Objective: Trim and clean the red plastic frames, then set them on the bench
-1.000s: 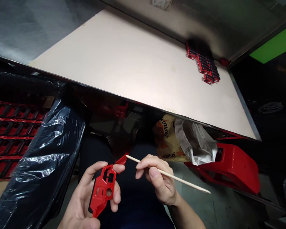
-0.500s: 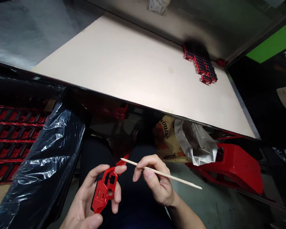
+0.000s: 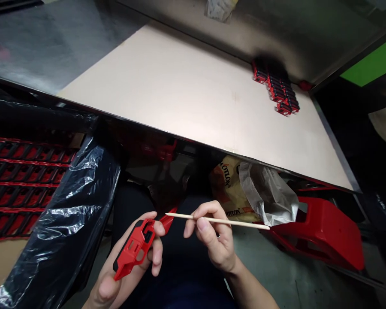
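A red and black molded plastic part [image 3: 135, 245] with cut-out openings rests in my left hand [image 3: 125, 274], whose fingers curl around its edges. My right hand [image 3: 217, 238] pinches a thin, pointed wooden stick [image 3: 241, 223] between thumb and forefinger. The stick lies almost level, its sharp tip pointing left, just beyond the upper end of the plastic part and apart from it. Both hands are over my lap, below the table edge.
Several red and black parts [image 3: 279, 92] stand in rows at the right of the pale tabletop [image 3: 193, 94]. To my left, a box lined with black plastic [image 3: 67, 206] holds rows of similar parts [image 3: 22, 189]. A printed bag [image 3: 228, 184] and a red stool [image 3: 334, 231] are under the table's right side.
My left hand has turned the plastic part, so it now shows at a steeper angle. The stick has swung closer to level. The whole view has shifted slightly.
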Motion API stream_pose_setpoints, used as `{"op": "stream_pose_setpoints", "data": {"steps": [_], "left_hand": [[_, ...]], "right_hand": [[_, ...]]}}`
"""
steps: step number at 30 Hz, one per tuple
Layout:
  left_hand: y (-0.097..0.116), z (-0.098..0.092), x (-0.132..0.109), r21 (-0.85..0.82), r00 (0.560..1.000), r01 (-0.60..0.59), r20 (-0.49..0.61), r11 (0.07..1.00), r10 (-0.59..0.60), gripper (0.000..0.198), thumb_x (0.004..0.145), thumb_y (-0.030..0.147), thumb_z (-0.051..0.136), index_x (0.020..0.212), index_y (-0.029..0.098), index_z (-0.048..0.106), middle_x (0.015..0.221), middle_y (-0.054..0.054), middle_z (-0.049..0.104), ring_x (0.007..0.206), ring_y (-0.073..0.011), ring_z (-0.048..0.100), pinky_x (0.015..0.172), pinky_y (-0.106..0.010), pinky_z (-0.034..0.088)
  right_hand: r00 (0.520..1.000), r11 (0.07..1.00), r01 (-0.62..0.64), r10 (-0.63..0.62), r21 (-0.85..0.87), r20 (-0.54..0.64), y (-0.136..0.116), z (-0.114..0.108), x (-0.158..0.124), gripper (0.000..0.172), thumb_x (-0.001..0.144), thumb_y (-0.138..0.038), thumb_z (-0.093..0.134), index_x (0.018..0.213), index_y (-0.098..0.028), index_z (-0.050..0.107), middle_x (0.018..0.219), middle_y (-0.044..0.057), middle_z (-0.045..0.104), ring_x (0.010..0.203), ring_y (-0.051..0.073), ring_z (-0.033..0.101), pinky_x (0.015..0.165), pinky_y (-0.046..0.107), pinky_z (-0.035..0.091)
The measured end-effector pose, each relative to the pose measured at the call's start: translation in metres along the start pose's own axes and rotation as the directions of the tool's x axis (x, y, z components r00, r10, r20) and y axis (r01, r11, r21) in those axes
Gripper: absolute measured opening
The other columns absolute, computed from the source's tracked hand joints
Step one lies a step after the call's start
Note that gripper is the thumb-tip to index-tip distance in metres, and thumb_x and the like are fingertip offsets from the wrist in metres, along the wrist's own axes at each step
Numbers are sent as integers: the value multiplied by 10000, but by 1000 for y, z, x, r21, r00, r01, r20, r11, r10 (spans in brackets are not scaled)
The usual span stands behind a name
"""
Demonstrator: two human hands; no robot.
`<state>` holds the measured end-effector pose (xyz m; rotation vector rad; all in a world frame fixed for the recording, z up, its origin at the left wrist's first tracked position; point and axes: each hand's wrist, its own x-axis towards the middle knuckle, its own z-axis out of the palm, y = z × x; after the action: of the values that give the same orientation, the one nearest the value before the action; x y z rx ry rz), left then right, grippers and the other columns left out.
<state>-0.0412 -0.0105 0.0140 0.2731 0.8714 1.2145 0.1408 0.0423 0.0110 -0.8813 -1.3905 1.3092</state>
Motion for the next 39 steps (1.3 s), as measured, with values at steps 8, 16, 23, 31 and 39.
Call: {"op": "stream_pose_setpoints", "data": {"steps": [8, 16, 23, 31, 39], "left_hand": [[1, 3, 1, 15, 1000, 3, 21, 1000, -3, 888, 442, 878, 788, 1103, 286, 828, 1337, -89, 705, 716, -132, 553, 538, -202, 488], [3, 5, 2, -83, 989, -3, -148, 997, -9, 802, 372, 716, 931, 1029, 262, 850, 1189, -23, 794, 882, -183, 724, 738, -162, 605], [-5, -11, 12, 18, 980, -189, -67, 982, 189, 831, 491, 774, 860, 1119, 231, 823, 1269, -50, 772, 1060, -243, 747, 946, -212, 587], [-12, -43, 15, 134, 961, -275, 66, 952, 268, 778, 537, 731, 869, 1148, 253, 812, 1397, -46, 678, 1107, -233, 696, 1030, -229, 532], [-10, -31, 13, 235, 959, -261, -43, 936, 279, 914, 406, 772, 868, 1168, 272, 797, 1347, -61, 685, 1143, -305, 664, 1042, -327, 543]], "right_hand": [[991, 985, 130, -127, -110, 37, 6, 9, 13, 100, 981, -214, 627, 1002, -204, 724, 768, 16, 728, 664, 134, 670, 618, 244, 531], [977, 977, -136, 160, -165, 141, 16, 11, 3, 261, 951, -301, 645, 1197, -212, 655, 808, -9, 674, 570, 95, 528, 550, 215, 467], [854, 911, -178, 330, -372, 401, 10, -13, -15, 379, 1069, -292, 410, 1424, -195, 499, 1289, 118, 632, 1236, 206, 584, 1099, 381, 452], [821, 963, -186, 261, -193, 508, -8, -15, -19, 406, 1063, -390, 516, 1412, -199, 432, 1023, 62, 729, 715, 107, 683, 701, 227, 563], [920, 851, 314, -165, -420, 355, -29, -8, 6, 399, 929, -562, 666, 1049, -182, 694, 858, 76, 709, 768, 190, 647, 718, 304, 563]]}}
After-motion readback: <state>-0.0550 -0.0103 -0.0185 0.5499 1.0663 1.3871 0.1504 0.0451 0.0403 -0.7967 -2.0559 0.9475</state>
